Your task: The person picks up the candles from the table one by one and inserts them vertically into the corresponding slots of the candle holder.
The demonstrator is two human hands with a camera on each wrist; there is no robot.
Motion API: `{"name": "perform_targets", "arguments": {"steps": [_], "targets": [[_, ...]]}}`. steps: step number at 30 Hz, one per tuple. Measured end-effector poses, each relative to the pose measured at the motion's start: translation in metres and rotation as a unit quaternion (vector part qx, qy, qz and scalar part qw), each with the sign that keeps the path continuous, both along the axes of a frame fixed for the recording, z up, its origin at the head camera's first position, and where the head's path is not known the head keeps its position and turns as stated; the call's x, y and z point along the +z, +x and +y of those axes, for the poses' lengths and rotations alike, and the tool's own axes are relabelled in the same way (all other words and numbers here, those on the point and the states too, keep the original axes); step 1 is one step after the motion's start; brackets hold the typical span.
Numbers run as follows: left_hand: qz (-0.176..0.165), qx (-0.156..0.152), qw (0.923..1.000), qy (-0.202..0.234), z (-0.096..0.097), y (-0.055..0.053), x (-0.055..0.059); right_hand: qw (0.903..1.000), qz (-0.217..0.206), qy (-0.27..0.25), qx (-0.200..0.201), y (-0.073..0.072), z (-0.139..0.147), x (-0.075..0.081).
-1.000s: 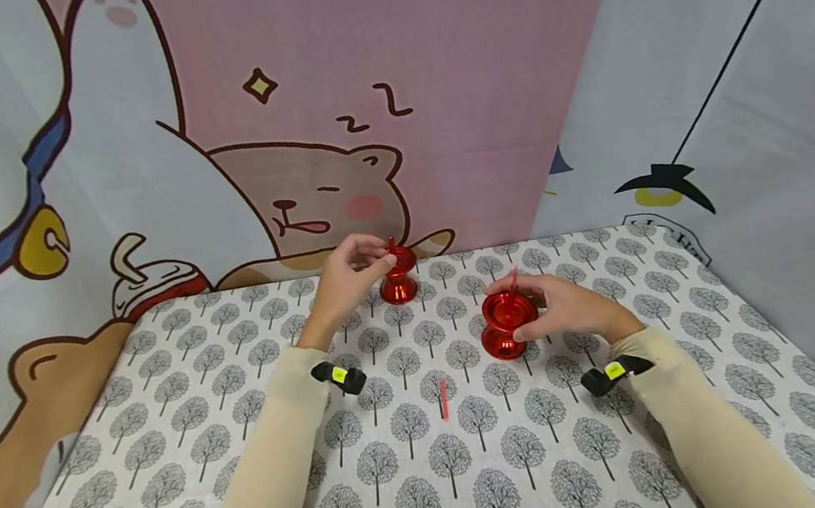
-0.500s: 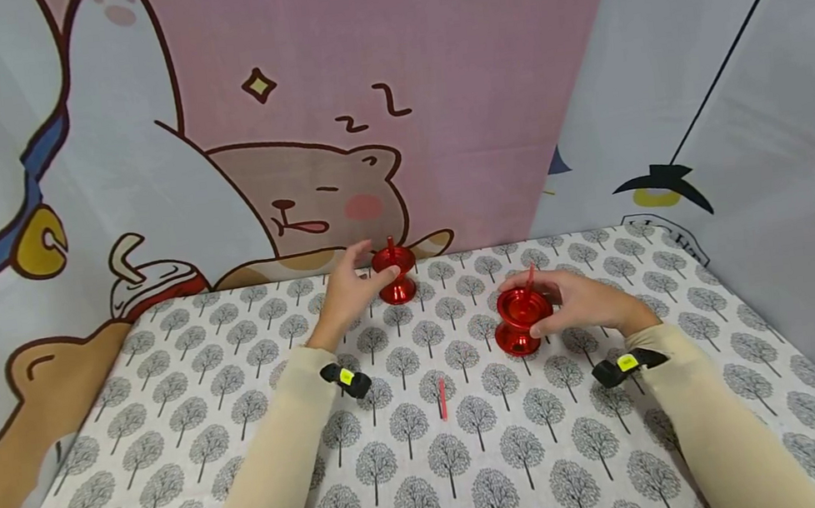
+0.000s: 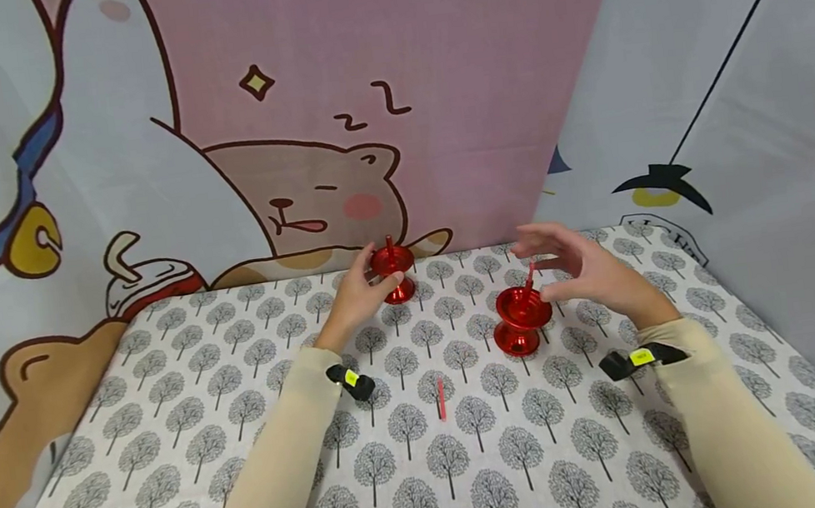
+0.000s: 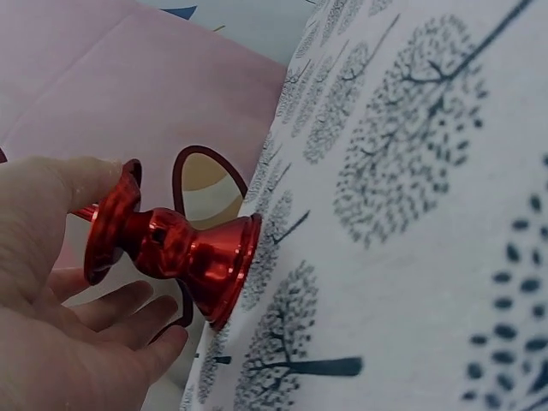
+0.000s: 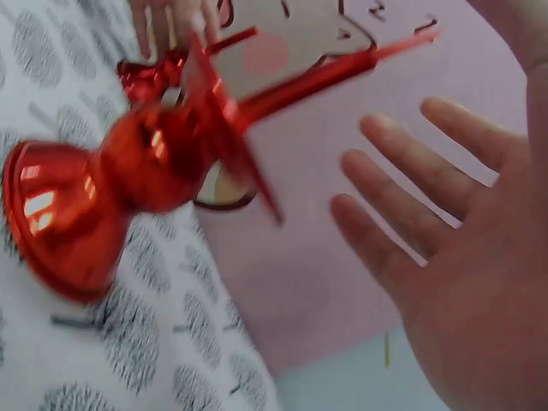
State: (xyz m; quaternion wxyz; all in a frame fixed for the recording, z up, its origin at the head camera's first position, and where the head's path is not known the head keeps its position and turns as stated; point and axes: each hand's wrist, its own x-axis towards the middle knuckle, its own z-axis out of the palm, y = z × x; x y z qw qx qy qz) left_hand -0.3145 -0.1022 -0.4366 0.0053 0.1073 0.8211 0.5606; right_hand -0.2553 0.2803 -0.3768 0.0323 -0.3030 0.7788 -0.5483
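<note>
A shiny red candle holder (image 3: 400, 288) with a dished top and a short upright tube stands near the table's back edge. Around its dish is my left hand (image 3: 361, 294); in the left wrist view the thumb lies on the rim and the fingers reach behind and below. A matching candle holder (image 3: 518, 335) stands nearer, to the right. From its tube (image 5: 308, 86) a thin pink stick (image 5: 409, 44) sticks up, like a slender candle. My right hand (image 3: 591, 271) is beside and above this holder, fingers spread and apart from it, holding nothing.
Another thin pink stick (image 3: 442, 401) lies on the tree-patterned tablecloth (image 3: 420, 496), in front of and between the two holders. A cartoon-printed curtain (image 3: 480, 95) rises right behind the table's back edge.
The right hand shifted its candle holder slightly right, then let go and lifted off it. The left hand's fingers have drawn in closer around the rear holder's dish, which stays in place.
</note>
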Motion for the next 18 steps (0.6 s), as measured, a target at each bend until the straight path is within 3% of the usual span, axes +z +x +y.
{"name": "perform_targets", "arguments": {"steps": [11, 18], "targets": [[0.008, -0.006, 0.9999, -0.004, 0.001, -0.002, -0.004, 0.9900, 0.100, -0.096, -0.028, 0.030, -0.033, 0.037], [0.000, -0.011, 0.9999, -0.004, 0.002, 0.000, -0.003, 0.9840, 0.161, -0.076, -0.008, 0.048, -0.061, 0.050]]}}
